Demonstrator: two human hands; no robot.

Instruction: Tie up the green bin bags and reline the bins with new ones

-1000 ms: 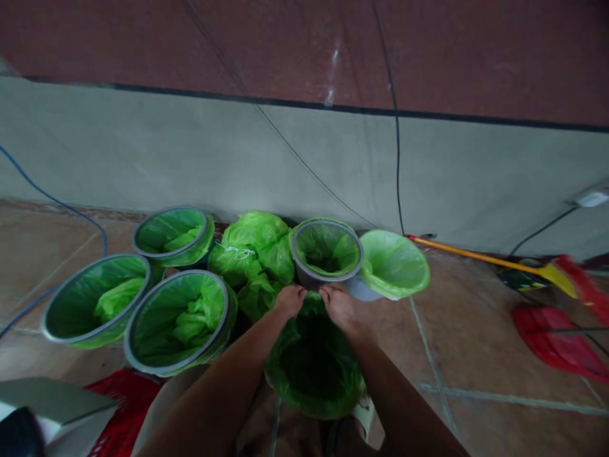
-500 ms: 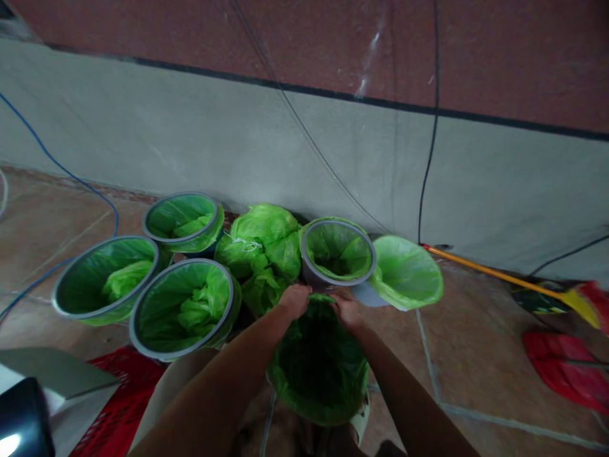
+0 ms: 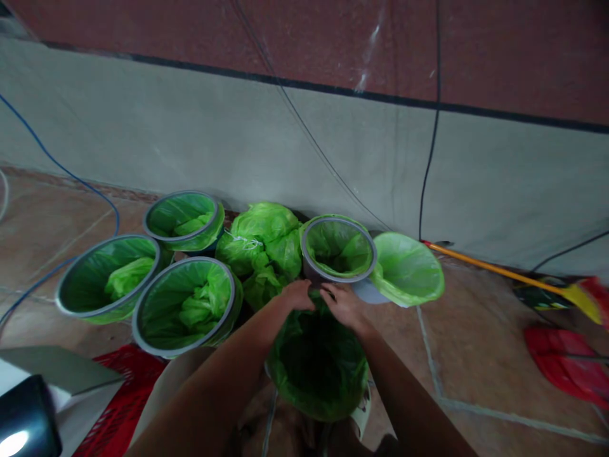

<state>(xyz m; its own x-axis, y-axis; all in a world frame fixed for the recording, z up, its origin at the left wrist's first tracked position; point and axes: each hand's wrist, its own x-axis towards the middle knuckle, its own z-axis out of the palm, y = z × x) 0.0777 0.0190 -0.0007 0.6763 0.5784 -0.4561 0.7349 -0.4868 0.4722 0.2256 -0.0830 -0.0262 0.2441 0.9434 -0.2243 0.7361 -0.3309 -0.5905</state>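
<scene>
A bin lined with a green plastic bag [image 3: 323, 400] stands right in front of me, its dark mouth facing up. At its far rim my left hand [image 3: 299, 296] is closed on the edge of the green bin liner. Close beside it, my right hand [image 3: 341, 304] grips the same liner edge with bent fingers. Just beyond my hands is a lined bin with a grey ring [image 3: 339, 278]. A bin with a loose, flared green liner [image 3: 410, 270] adjoins it on the right. The bin wall under my fingers is hidden.
Several ringed, lined bins [image 3: 183, 352] stand on the left, near a tied green bag [image 3: 266, 228]. A red crate [image 3: 114, 406] and white box [image 3: 90, 416] lie lower left. An orange broom handle [image 3: 504, 269] and red dustpan [image 3: 566, 365] are at right. Cables hang along the wall.
My hands have come closer together along the far rim. The right hand has shifted left and its fingers have moved over the liner edge. The bins have stayed in place.
</scene>
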